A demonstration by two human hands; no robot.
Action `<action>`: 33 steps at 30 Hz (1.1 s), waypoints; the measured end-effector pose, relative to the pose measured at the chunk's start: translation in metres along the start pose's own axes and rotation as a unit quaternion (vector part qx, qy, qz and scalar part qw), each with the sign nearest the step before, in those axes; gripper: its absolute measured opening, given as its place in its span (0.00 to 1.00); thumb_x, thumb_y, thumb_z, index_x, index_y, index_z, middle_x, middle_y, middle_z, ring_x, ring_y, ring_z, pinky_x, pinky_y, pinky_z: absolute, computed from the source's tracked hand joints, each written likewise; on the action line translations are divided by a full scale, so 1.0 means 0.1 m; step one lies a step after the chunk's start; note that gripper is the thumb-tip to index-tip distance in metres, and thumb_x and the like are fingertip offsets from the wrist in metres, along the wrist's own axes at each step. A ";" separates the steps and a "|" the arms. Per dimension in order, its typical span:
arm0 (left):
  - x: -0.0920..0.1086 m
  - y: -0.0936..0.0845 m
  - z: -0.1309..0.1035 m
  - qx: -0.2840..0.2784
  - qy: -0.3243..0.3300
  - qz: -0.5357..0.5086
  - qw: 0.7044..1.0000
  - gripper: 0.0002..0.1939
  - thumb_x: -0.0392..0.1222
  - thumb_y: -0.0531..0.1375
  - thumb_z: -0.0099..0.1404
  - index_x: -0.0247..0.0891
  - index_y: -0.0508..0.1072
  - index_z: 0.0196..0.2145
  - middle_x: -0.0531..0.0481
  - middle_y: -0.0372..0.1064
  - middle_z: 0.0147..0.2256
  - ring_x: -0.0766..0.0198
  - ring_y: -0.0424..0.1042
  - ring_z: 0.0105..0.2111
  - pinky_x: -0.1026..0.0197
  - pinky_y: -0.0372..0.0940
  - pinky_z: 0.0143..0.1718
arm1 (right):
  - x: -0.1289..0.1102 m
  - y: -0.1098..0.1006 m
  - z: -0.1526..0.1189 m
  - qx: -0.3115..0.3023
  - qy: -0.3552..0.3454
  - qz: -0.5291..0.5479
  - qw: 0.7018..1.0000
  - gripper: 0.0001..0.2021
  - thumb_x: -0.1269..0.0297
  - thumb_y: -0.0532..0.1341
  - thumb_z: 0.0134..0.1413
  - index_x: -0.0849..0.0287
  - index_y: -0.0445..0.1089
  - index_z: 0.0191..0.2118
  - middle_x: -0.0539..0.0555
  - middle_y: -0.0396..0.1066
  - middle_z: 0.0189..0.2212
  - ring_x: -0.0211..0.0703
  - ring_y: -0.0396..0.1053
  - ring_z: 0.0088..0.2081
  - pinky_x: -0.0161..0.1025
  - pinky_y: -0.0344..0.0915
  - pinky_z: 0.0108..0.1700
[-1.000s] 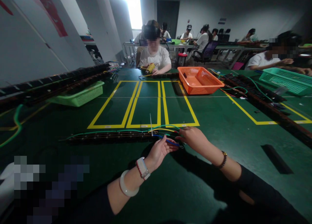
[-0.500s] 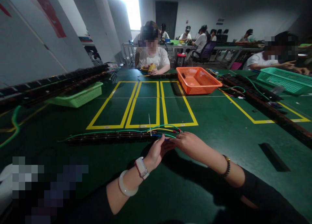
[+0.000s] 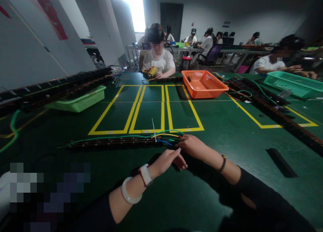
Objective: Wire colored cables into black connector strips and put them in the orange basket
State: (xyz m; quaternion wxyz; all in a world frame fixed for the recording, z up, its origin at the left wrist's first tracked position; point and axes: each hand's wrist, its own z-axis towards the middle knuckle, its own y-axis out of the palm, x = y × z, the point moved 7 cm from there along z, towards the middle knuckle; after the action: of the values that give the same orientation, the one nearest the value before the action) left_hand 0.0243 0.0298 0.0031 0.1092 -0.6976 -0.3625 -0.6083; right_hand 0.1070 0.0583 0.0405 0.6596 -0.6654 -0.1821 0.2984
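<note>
A long dark strip with thin wires along it lies across the green table in front of me. At its right end, green, yellow and blue wires fan out, and a white cable tie stands up around them. My right hand is closed at the wire ends, its fingertips by the red tips; the grip itself is partly hidden. Just below and to the left, my left hand is off the wires, fingers apart and pointing right, holding nothing.
An orange basket stands beyond the yellow taped frames. Green baskets sit left and right. Long dark strips lie at both sides, a short black piece at right. A person across the table holds a yellow tool.
My left hand has come off the wires, dropped slightly and spread its fingers. My right hand has shifted a little left, still at the wire ends. The blue wire shows more.
</note>
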 end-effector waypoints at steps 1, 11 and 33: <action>-0.01 -0.01 0.01 0.003 -0.002 -0.007 1.000 0.28 0.56 0.49 0.67 0.29 0.76 0.28 0.36 0.74 0.31 0.59 0.74 0.30 0.60 0.66 0.34 | 0.00 -0.01 0.00 0.000 0.006 0.008 1.000 0.08 0.72 0.58 0.58 0.60 0.76 0.37 0.56 0.73 0.31 0.40 0.69 0.36 0.40 0.63 0.45; 0.02 0.00 -0.01 -0.003 -0.001 0.011 1.000 0.28 0.55 0.47 0.69 0.29 0.75 0.28 0.37 0.74 0.30 0.61 0.73 0.30 0.61 0.66 0.35 | 0.81 -0.58 -0.24 0.107 0.162 0.182 0.964 0.10 0.62 0.61 0.56 0.60 0.74 0.42 0.53 0.72 0.33 0.37 0.67 0.34 0.35 0.62 0.38; -0.13 -0.03 0.09 -0.004 0.016 0.011 1.000 0.32 0.63 0.51 0.62 0.28 0.73 0.25 0.40 0.72 0.25 0.63 0.72 0.26 0.60 0.66 0.34 | -0.18 0.04 0.98 0.012 -0.008 -0.050 0.999 0.28 0.44 0.66 0.45 0.66 0.69 0.40 0.58 0.68 0.37 0.48 0.65 0.38 0.42 0.62 0.41</action>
State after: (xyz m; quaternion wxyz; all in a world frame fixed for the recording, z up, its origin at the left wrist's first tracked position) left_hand 0.0293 0.0324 -0.0117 0.1189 -0.6919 -0.3510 -0.6196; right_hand 0.0306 0.1216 0.0438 0.6798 -0.6452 -0.2174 0.2724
